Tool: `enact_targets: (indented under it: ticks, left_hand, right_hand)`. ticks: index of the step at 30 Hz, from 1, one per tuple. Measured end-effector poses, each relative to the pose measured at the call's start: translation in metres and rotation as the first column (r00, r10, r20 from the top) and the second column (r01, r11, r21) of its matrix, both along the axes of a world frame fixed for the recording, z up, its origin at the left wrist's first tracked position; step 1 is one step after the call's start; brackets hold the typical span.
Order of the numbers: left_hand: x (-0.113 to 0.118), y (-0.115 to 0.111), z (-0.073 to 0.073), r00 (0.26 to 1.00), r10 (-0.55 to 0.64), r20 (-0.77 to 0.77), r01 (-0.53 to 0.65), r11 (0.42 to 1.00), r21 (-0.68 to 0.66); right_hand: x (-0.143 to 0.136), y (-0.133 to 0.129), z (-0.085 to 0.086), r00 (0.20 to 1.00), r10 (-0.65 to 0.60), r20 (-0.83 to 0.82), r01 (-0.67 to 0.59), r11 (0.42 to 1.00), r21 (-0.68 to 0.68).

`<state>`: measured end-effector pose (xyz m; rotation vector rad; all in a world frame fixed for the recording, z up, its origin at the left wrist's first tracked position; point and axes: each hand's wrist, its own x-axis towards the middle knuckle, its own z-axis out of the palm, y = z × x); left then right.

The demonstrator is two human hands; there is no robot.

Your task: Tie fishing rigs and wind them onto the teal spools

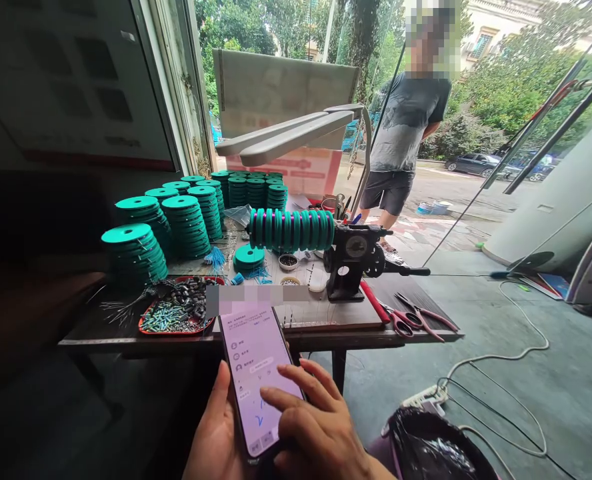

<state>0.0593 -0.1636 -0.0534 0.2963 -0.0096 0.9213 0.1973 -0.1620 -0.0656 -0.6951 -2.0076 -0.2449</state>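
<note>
My left hand (pixel 216 423) is closed around a smartphone (pixel 251 400), held upright and slightly tilted in front of the table. Its lit screen shows lines of text, icons and blue handwritten strokes. Over the lower right of the screen hovers my right hand (pixel 321 420), its fingers apart and the index fingertip at or just above the glass; whether it touches I cannot tell. Beyond the phone stands a black hand-cranked winder (pixel 351 257) with a row of green spools (pixel 291 230) on its shaft. One green spool (pixel 249 258) lies flat beside it.
Stacks of green spools (pixel 179 223) fill the table's left and back. A red tray (pixel 176 310) holds small metal parts. Scissors (pixel 401 323) and pliers (pixel 431 317) lie at the right edge. A lamp (pixel 296 137) arches above. Outside stands a person (pixel 406 127). A black-lined bin (pixel 436 447) sits lower right.
</note>
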Motion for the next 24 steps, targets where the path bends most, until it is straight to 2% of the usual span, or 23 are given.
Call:
enact_targets:
  ticks: [5, 10, 18, 22, 24]
  left_hand:
    - [-0.0013, -0.0007, -0.0012, 0.999, 0.042, -0.028, -0.042, 0.999, -0.022]
    - [-0.0007, 0.0006, 0.0009, 1.0, 0.019, -0.007, -0.019, 1.0, 0.011]
    - [-0.0003, 0.0004, 0.0022, 0.998, 0.06, -0.025, -0.06, 0.998, 0.018]
    - [-0.0007, 0.0014, 0.0044, 0.998, 0.028, -0.05, -0.028, 1.0, 0.005]
    - [-0.0006, 0.0027, 0.0047, 0.999, 0.031, -0.044, -0.031, 1.0, 0.0]
  right_hand:
    - [-0.0005, 0.0005, -0.0006, 0.999, 0.024, -0.023, -0.023, 1.0, 0.009]
    - [0.0012, 0.0007, -0.0034, 1.0, 0.026, 0.011, -0.027, 0.999, 0.029]
    - [0.0026, 0.0002, -0.0033, 0.999, 0.027, -0.035, -0.027, 1.0, 0.017]
    - [0.0018, 0.0012, -0.0019, 0.995, 0.097, -0.028, -0.096, 0.995, 0.042]
    - [0.0026, 0.0002, 0.0002, 0.995, 0.082, -0.055, -0.081, 0.996, 0.03]
